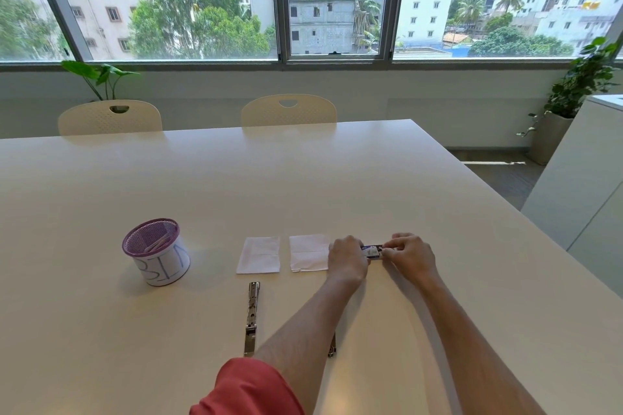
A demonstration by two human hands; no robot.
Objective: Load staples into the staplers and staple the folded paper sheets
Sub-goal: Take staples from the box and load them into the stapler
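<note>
Staplers first: a silver metal stapler [251, 318] lies swung open at six o'clock, ready for loading; a second is mostly hidden under the forearm. Beyond, left hand [347, 261] and right hand [409, 254] pinch a small dark staple box [372, 252], probably opening it. Two folded white paper sheets [259, 255] wait at ten o'clock of the hands.

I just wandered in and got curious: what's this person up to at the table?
A person is working both hands on a small dark box, probably of staples: the left hand and right hand grip it from either end. Two folded paper sheets lie just left of the hands, not yet being stapled. An opened metal stapler lies flat nearer the person, and a second one is mostly hidden behind the left forearm. A purple mesh bin stands further left.
</note>
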